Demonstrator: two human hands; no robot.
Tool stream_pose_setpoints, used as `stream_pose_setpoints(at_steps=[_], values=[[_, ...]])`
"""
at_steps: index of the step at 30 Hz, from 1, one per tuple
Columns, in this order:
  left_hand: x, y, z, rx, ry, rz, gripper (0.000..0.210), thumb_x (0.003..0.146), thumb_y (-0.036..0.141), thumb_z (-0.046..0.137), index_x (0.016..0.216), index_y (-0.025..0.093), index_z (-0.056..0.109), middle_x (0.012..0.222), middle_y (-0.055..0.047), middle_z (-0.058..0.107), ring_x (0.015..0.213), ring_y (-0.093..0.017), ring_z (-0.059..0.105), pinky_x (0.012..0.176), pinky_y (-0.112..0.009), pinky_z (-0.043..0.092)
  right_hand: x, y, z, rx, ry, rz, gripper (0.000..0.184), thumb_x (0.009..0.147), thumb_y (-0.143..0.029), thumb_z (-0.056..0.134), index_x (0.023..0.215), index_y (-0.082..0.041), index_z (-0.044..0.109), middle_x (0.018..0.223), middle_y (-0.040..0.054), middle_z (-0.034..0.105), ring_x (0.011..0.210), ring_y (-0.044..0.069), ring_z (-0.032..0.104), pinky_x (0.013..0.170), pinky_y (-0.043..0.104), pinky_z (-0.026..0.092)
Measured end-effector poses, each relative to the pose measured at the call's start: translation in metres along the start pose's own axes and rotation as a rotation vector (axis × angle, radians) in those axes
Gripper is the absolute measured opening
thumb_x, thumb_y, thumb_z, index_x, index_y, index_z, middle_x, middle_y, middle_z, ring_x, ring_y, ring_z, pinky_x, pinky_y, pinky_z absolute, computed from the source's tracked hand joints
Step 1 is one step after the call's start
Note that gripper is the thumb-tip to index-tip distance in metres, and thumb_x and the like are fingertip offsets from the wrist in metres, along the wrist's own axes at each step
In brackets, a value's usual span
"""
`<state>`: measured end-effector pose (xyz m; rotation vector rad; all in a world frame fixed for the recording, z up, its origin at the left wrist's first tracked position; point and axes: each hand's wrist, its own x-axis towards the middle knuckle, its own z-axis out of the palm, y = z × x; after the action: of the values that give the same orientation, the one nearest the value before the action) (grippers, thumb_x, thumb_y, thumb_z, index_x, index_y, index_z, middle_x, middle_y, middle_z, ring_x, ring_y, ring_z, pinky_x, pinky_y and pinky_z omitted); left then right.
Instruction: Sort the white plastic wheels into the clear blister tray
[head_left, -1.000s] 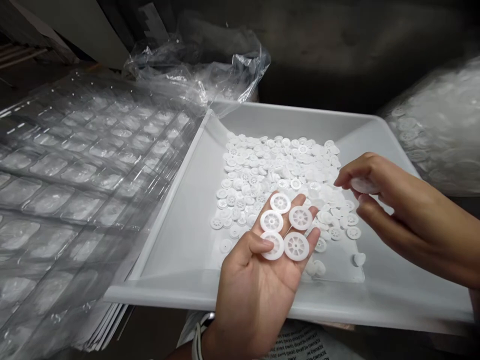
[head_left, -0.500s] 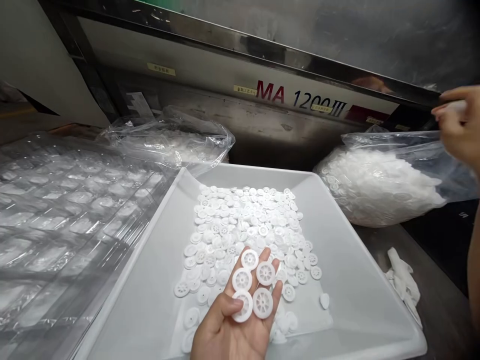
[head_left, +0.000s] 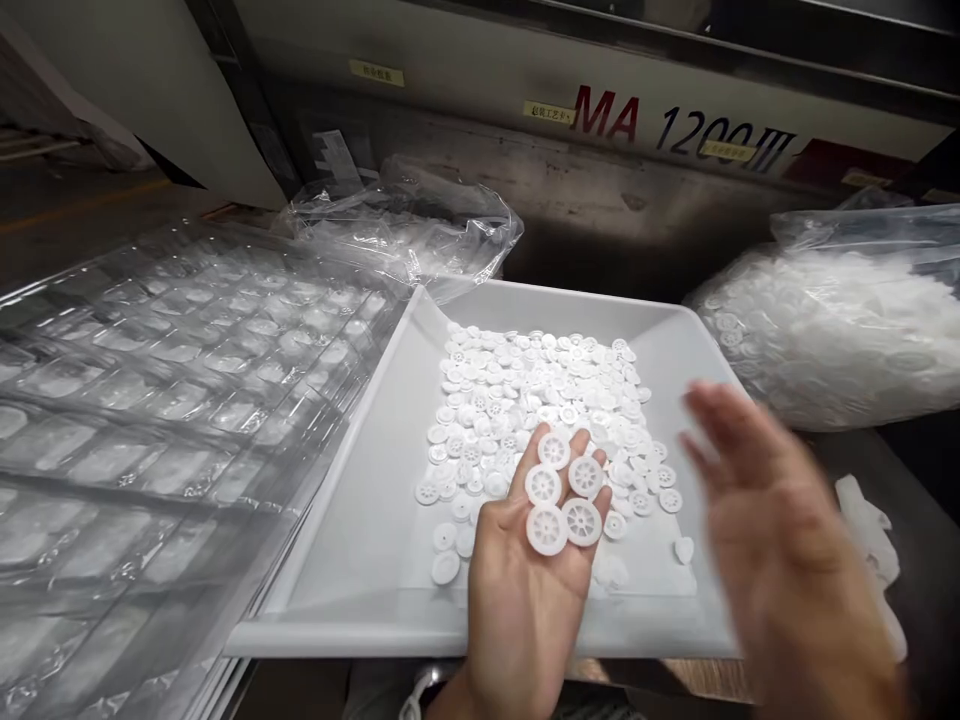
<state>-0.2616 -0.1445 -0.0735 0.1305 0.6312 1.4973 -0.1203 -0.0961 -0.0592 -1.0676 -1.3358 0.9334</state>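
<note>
1. Head view, wheels in hand: five white spoked wheels (head_left: 543, 484), lying flat across the fingers of your left hand (head_left: 525, 590), above the near half of the bin.
2. Hands: two. Your left is palm up, fingers extended and slightly parted, the wheels resting on it. Your right hand (head_left: 795, 530), in front of the bin's right side, is motion-blurred; how far open it is, and whether it has hold of anything, you cannot tell.
3. Bin: one, grey (head_left: 360, 530), sloped sides. Contents: loose white wheels (head_left: 525, 390), too many and overlapping to count; one white piece (head_left: 684, 550) apart from the heap, toward your right.
4. Clear bags: two. The right bag (head_left: 847, 340) bulges with white discs; the rear bag (head_left: 450, 225), behind the bin's far left corner, has whitish contents, indistinct.
5. Clear pocketed trays (head_left: 172, 400): a stack on your left, layers uncountable; pocket contents unclear through glare.
6. White cloth-like item (head_left: 862, 525): one, right of the bin.
7. Changes from half a second ago: your right hand has come down from the upper right edge, where it gripped something white; your left thumb no longer covers the lower-left wheel's edge. Count on your left hand unchanged: five.
</note>
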Motion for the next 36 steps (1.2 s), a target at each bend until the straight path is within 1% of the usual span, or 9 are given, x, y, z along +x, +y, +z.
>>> stream_pose_setpoints(at_steps=[2,4,6,8,11,15,20,26,36], values=[[-0.003,-0.011,0.0,0.285,-0.096,0.214,0.056,0.095,0.042,0.048,0.15,0.028,0.048,0.158,-0.002,0.046,0.151,-0.027,0.034,0.126,-0.046,0.024,-0.034,0.007,0.042,0.13,-0.043,0.09,0.047,0.103,-0.053,0.034,0.143,-0.037,0.052,0.149,0.003,0.053,0.139,0.027,0.049,0.113,0.054,0.041],[-0.007,-0.018,0.001,0.684,-0.187,0.431,0.052,0.093,0.037,0.054,0.144,0.028,0.056,0.163,0.002,0.036,0.156,-0.029,0.02,0.129,-0.046,0.008,-0.049,0.01,0.07,0.489,0.004,0.258,0.046,0.104,-0.046,0.034,0.142,-0.032,0.055,0.151,0.0026,0.051,0.141,0.024,0.047,0.121,0.05,0.035],[-0.011,-0.018,0.001,1.09,-0.274,0.574,0.053,0.095,0.032,0.052,0.148,0.025,0.05,0.166,0.002,0.027,0.157,-0.029,0.013,0.129,-0.047,0.001,-0.049,0.011,0.082,0.798,0.065,0.337,0.042,0.102,-0.043,0.04,0.137,-0.032,0.061,0.152,0.0,0.051,0.142,0.022,0.046,0.125,0.047,0.028],[-0.012,-0.014,-0.001,1.207,-0.327,0.615,0.058,0.098,0.029,0.049,0.154,0.03,0.037,0.168,0.004,0.023,0.157,-0.026,0.013,0.13,-0.045,0.006,-0.044,0.012,0.084,0.934,0.082,0.375,0.039,0.1,-0.041,0.043,0.13,-0.033,0.066,0.147,-0.0016,0.056,0.14,0.022,0.049,0.126,0.048,0.026],[-0.01,-0.008,-0.007,0.81,-0.221,0.553,0.053,0.101,0.026,0.045,0.15,0.044,0.041,0.164,0.011,0.037,0.154,-0.018,0.026,0.127,-0.033,0.023,-0.035,0.013,0.082,1.028,0.064,0.471,0.038,0.099,-0.037,0.04,0.121,-0.033,0.071,0.137,-0.0009,0.065,0.135,0.021,0.054,0.124,0.052,0.028],[-0.003,-0.005,-0.009,0.371,-0.043,0.455,0.041,0.096,0.023,0.057,0.135,0.038,0.061,0.154,0.008,0.053,0.147,-0.016,0.04,0.12,-0.025,0.036,-0.031,0.01,0.082,1.155,0.065,0.525,0.044,0.1,-0.042,0.034,0.119,-0.032,0.072,0.135,-0.0018,0.065,0.133,0.019,0.056,0.124,0.05,0.029],[0.001,0.002,-0.003,0.192,0.109,0.328,0.043,0.093,0.02,0.057,0.134,0.033,0.058,0.15,0.003,0.058,0.144,-0.014,0.045,0.117,-0.026,0.041,-0.034,0.006,0.084,1.26,0.045,0.516,0.045,0.098,-0.044,0.034,0.118,-0.028,0.071,0.136,-0.0009,0.065,0.134,0.019,0.055,0.124,0.047,0.029],[-0.004,0.005,0.004,0.075,0.21,-0.018,0.045,0.093,0.033,0.052,0.138,0.027,0.058,0.146,-0.005,0.061,0.138,-0.026,0.053,0.122,-0.05,0.035,-0.041,0.006,0.081,1.333,-0.003,0.493,0.032,0.093,-0.036,0.042,0.084,-0.022,0.069,0.135,0.0014,0.065,0.137,0.021,0.053,0.122,0.041,0.035],[-0.012,0.0,0.006,0.091,0.203,0.015,0.041,0.094,0.036,0.053,0.134,0.033,0.06,0.139,0.0,0.067,0.135,-0.027,0.056,0.123,-0.049,0.034,-0.043,0.005,0.081,1.39,-0.061,0.464,0.033,0.095,-0.041,0.038,0.089,-0.023,0.065,0.134,0.0051,0.066,0.136,0.021,0.054,0.124,0.042,0.031]])
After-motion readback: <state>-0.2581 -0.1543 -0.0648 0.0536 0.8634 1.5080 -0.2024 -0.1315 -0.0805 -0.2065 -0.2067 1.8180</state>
